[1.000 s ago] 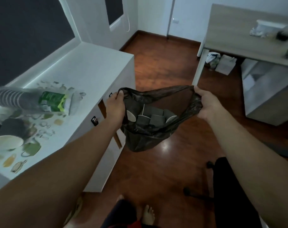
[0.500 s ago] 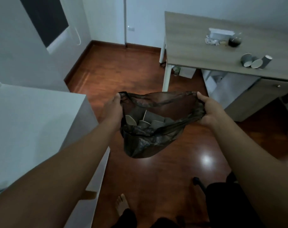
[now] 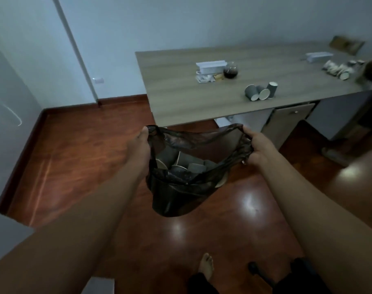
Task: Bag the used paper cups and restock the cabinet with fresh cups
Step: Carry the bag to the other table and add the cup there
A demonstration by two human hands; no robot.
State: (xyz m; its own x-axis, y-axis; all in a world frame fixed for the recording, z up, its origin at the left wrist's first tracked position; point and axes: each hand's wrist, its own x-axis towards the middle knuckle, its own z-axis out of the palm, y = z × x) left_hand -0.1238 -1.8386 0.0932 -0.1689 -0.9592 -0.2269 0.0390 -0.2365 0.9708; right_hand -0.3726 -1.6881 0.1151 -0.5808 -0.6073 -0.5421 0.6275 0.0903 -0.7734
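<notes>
1. Both hands hold a thin black plastic bag (image 3: 176, 196) open at the centre of the frame: the left hand (image 3: 139, 148) pinches the left edge of the bag's mouth, and the right hand (image 3: 258, 148) is closed around the bunched right edge.
2. The bag hangs between the hands above the glossy red-brown wooden floor (image 3: 79, 158), its mouth stretched wide and its bottom sagging.
3. Several grey paper cups in the bag (image 3: 193, 165) lie jumbled on their sides, some showing pale insides.
4. A grey wood-grain table (image 3: 181, 98) fills the upper right of the frame, just beyond the bag.
5. Three grey paper cups on the table (image 3: 260, 92) sit close together right of its middle; two lie tipped over, one stands tilted.
6. A white rectangular box (image 3: 210, 66) and a small dark glass vessel (image 3: 230, 70) stand side by side further back on the table.
7. More cups (image 3: 337, 70) lie blurred at the table's far right end.
8. A bare foot (image 3: 206, 267) shows on the floor at the bottom centre.
</notes>
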